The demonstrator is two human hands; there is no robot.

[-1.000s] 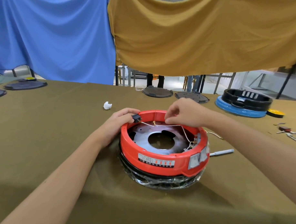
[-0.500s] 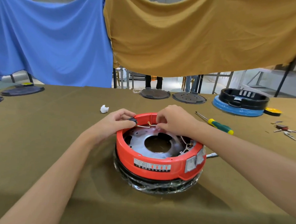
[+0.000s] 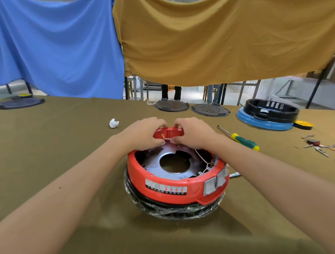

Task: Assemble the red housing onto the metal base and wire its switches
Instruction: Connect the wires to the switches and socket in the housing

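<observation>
The red housing (image 3: 176,190) sits on the metal base (image 3: 152,160), which has a round hole in its middle, atop a plastic-wrapped black ring (image 3: 171,210). Both hands meet at the housing's far rim. My left hand (image 3: 143,133) curls its fingers there; the small black switch it held a moment ago is hidden under them. My right hand (image 3: 195,133) pinches a thin white wire (image 3: 167,138) with a ring terminal. More wires (image 3: 205,162) run to two grey switches (image 3: 215,182) at the front right.
A green-and-yellow screwdriver (image 3: 244,142) lies right of my right hand. A white crumpled scrap (image 3: 113,123) lies at left. Two dark round plates (image 3: 171,105), a black housing on a blue base (image 3: 267,115) and small loose parts (image 3: 318,146) sit further back and right.
Both hands moved together toward the far rim of the housing. The black switch disappeared under my left fingers, and the stretched wire between the hands got shorter.
</observation>
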